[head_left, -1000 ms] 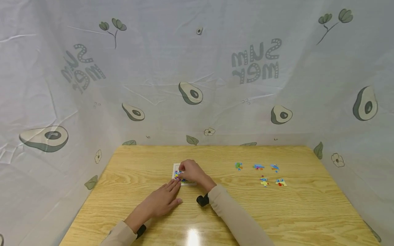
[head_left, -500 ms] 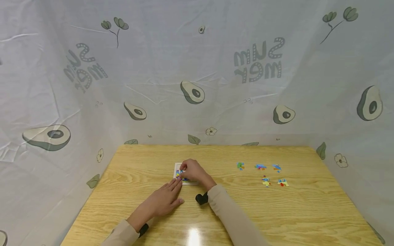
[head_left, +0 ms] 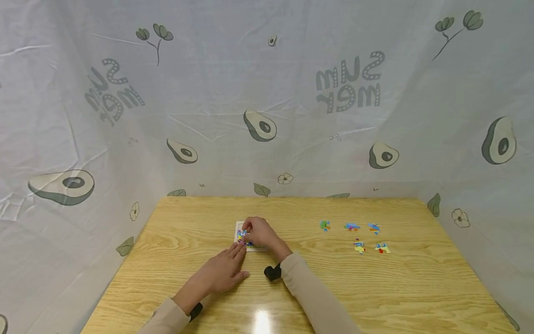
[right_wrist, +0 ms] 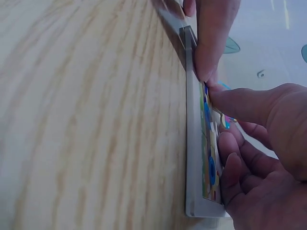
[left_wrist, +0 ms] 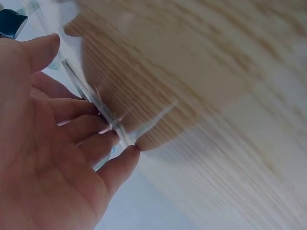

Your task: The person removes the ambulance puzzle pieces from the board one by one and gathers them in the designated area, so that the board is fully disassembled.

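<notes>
A white puzzle frame (head_left: 238,228) with a partly visible colourful picture lies on the table beneath both hands. My right hand (head_left: 259,232) reaches over it from the right, thumb and fingertips pinching a small jigsaw piece (right_wrist: 225,121) close over the picture. That hand covers much of the frame's middle and right side. From the near left comes my left hand (head_left: 221,270), fingers straight, fingertips resting on the frame's near left edge. In the left wrist view the left hand's fingertips (left_wrist: 125,155) touch the frame's edge (left_wrist: 96,100). The right wrist view has the two hands' fingertips close together.
Several loose jigsaw pieces lie to the right on the wooden table (head_left: 409,278): a green one (head_left: 324,225), two blue ones at the back, a yellow one (head_left: 359,247) and a yellow-red one (head_left: 381,247). A patterned white curtain (head_left: 217,93) surrounds the table's back and sides.
Both hands keep nearly the same place at the frame. Only the right fingertips shift slightly over the picture, and the head view sways a little. The loose pieces stay put.
</notes>
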The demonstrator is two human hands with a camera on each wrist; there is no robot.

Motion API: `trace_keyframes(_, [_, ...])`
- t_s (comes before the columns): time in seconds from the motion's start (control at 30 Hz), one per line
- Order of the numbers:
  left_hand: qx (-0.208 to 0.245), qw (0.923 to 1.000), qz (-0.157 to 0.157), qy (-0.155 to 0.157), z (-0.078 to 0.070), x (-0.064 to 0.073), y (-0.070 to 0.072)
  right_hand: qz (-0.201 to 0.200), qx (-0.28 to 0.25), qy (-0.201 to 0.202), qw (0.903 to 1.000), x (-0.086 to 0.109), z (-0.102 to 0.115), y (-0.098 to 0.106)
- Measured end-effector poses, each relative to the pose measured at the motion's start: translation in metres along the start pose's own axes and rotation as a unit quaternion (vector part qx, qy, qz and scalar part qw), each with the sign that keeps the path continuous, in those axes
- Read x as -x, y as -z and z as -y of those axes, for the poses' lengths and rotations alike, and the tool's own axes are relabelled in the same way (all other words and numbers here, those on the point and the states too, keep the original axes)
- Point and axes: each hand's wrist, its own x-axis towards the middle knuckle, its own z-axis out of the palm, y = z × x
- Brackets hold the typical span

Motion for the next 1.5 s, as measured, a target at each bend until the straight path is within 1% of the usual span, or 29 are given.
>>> trace_keyframes(0.27, [-0.006,1.0000,-0.001,0.001,0.000,0.001,0.000,-0.024,-0.017,0.020,0.9994,0.002,-0.003,-0.005])
trace_keyframes(0.4, [-0.009,1.0000,-0.003,-0.001,0.000,0.000,0.000,-0.030,-0.028,0.025,0.9989,0.003,-0.005,-0.007])
trace_keyframes(0.57, [-0.020,0.9994,-0.023,-0.013,0.000,-0.002,-0.001,-0.034,-0.020,0.031,0.9988,0.004,-0.006,-0.005])
trace_keyframes(0.67, [-0.025,0.9991,-0.029,-0.016,0.000,-0.004,-0.001,-0.035,-0.011,0.033,0.9988,0.004,-0.008,-0.004])
trace_keyframes(0.9, [-0.022,0.9993,-0.029,-0.012,-0.001,-0.006,0.003,-0.034,-0.019,0.032,0.9987,0.002,-0.011,-0.005])
trace_keyframes(1.07, [-0.023,0.9995,-0.022,-0.008,-0.002,-0.007,0.007,-0.039,-0.029,0.029,0.9984,0.003,-0.010,-0.006])
trace_keyframes(1.3, [-0.031,0.9992,-0.021,-0.012,-0.003,-0.007,0.009,-0.045,-0.042,0.031,0.9976,0.001,-0.010,-0.006])
trace_keyframes(1.4, [-0.034,0.9991,-0.021,-0.014,-0.002,-0.008,0.009,-0.052,-0.054,0.032,0.9966,0.001,-0.012,-0.006])
trace_keyframes(1.5, [-0.037,0.9990,-0.019,-0.015,-0.003,-0.009,0.009,-0.055,-0.078,0.031,0.9950,0.001,-0.014,-0.003])
